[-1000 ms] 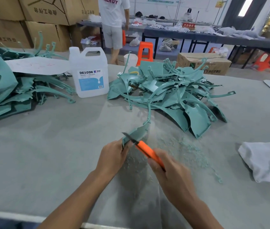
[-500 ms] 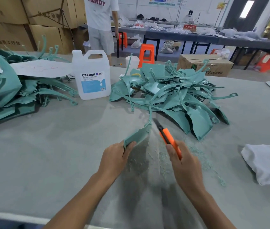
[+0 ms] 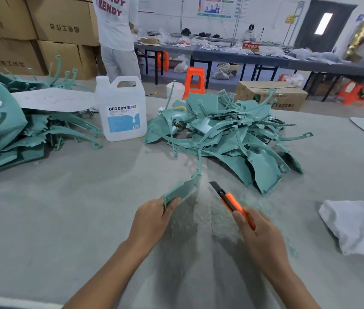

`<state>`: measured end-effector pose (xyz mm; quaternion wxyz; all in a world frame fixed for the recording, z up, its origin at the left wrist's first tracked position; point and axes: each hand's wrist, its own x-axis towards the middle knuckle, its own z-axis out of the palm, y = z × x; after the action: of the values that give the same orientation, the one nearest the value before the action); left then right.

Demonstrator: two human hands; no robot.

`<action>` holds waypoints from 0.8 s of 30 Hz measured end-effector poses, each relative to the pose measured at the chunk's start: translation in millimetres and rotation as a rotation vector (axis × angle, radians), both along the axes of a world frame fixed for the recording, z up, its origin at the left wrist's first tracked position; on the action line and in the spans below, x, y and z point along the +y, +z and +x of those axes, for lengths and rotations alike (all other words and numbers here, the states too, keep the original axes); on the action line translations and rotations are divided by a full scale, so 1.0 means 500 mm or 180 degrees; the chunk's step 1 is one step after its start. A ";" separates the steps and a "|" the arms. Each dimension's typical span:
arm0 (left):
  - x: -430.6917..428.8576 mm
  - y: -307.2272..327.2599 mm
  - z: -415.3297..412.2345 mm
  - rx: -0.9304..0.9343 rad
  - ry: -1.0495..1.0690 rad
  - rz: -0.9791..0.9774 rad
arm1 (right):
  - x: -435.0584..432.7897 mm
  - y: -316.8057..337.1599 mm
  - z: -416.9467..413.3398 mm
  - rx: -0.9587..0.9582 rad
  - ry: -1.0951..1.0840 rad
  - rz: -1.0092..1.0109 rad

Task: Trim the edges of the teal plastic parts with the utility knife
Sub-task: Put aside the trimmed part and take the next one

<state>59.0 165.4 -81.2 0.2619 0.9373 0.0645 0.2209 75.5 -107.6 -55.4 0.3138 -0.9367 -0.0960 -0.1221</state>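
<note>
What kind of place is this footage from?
Most likely a factory finishing workshop: heaps of teal plastic parts on the work table, stacked cardboard cartons behind, the left hand gripping one teal part, the right hand a utility knife.

Heap of teal parts (image 3: 5,130) partly beyond the left edge, white cloth (image 3: 350,228) partly beyond the right.

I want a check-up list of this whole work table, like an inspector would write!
Surface: grey table, dusted with teal shavings near the hands.
Job's things: teal plastic part, orange utility knife, left pile and right pile of teal parts.
Clutter: DEXCON jug, white cloth, white sheet on left pile.
Grips: left hand holds the part; right hand holds the knife, blade clear of the part.
Cables: nothing seen.
Surroundings: cardboard boxes, orange stool, standing person, long tables.
</note>
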 end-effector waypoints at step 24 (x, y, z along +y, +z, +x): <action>-0.020 0.124 -0.057 -0.0047 -0.0683 -0.3276 | -0.346 0.065 0.101 0.0546 -0.1383 -0.0696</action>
<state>30.5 155.6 -19.4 0.7099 0.6872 0.0665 0.1391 126.1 -280.7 -22.7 0.1841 -0.9706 0.1218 -0.0957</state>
